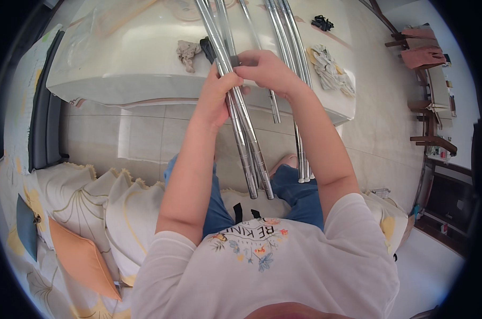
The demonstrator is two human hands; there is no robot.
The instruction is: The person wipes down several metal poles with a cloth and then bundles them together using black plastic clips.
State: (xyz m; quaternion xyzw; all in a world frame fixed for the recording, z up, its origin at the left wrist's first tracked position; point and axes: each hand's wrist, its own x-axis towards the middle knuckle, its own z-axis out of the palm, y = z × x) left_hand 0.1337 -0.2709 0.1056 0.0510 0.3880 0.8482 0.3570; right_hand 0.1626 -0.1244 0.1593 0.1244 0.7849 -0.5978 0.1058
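Note:
Several chromed metal tubes with ring grooves [247, 133] slope over the near edge of the table towards my lap. My left hand [221, 93] is closed around this bundle at the table edge. Beside it, my right hand [261, 71] has its thumb and fingers on a small dark piece [234, 61] against the tubes; what the piece is cannot be told. Under my right forearm more chromed tubes [285, 44] lie on the table, some with white end caps [303, 180] hanging past the edge. One thinner tube [273, 107] lies between the two groups.
On the pale glossy table [133, 75] are a crumpled beige cloth [188, 54], a black item beside the tubes [207, 48], small black parts [322, 23] and a crumpled white and yellow cloth [332, 71]. A covered sofa [125, 207] with an orange cushion [81, 257] is at the left.

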